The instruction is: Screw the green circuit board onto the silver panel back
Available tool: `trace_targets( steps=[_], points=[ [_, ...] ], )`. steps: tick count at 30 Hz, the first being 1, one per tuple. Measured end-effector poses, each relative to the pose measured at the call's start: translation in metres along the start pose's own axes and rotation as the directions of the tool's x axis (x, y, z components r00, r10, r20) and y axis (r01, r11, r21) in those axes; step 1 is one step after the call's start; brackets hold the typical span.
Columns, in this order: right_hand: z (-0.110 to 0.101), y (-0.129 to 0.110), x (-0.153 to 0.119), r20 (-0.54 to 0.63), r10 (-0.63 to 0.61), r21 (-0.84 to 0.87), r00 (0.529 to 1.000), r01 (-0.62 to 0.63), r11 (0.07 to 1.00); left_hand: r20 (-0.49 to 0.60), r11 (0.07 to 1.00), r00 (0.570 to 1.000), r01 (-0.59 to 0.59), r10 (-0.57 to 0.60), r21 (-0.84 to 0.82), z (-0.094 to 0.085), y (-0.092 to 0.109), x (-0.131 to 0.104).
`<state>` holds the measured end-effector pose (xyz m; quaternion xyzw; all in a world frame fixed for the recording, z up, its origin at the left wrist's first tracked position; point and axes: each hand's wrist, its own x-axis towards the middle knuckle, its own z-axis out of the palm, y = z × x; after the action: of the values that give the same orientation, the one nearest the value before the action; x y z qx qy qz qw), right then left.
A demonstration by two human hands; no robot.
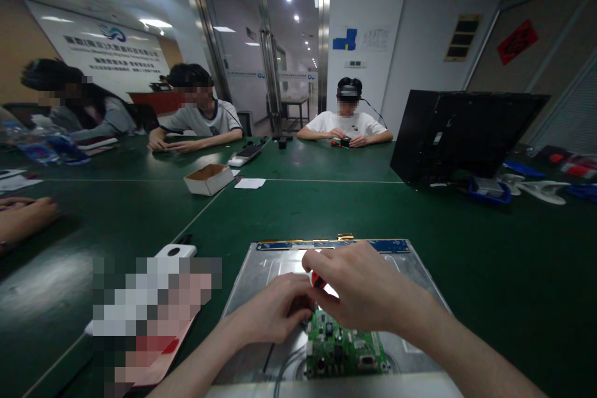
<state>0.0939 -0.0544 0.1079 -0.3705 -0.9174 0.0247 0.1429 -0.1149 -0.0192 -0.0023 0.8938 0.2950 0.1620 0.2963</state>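
A flat metal panel [245, 273] lies on the green table in front of me, with a green circuit board [345, 348] on its near half. Along the panel's far edge runs a narrow blue circuit strip [382, 245]. My right hand [364, 283] is closed above the green board around a red-and-black handle [318, 280], which looks like a screwdriver's; its tip is hidden. Beside it, my left hand [280, 305] has curled fingers at the board's far left corner. What those fingers grip, if anything, is hidden. A grey cable [282, 370] curves left of the board.
Left of the panel lie a white power strip [175, 252] and a partly blurred pink sheet [161, 360]. Farther off are a small open box [208, 179] and a white paper [250, 183]. A large black monitor [461, 137] stands at right. Several people sit around the table.
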Motion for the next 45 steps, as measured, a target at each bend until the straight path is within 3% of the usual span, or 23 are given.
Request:
trace_targets(
  steps=[24,31,45],
  points=[
    [-0.001,0.0,0.002,0.017,0.059,-0.071,0.998,-0.058,0.996,0.02,1.0,1.0,0.003,-0.002,-0.009,-0.001,0.003,0.0],
    [-0.007,-0.002,0.001,0.009,0.015,0.021,1.0,-0.015,1.0,-0.005,1.0,1.0,0.004,-0.004,0.004,-0.001,0.002,0.0],
    [-0.011,0.001,0.0,0.02,0.048,0.027,0.999,-0.049,0.998,0.03,0.999,0.999,0.022,-0.021,-0.031,-0.005,0.008,0.0]
  ],
)
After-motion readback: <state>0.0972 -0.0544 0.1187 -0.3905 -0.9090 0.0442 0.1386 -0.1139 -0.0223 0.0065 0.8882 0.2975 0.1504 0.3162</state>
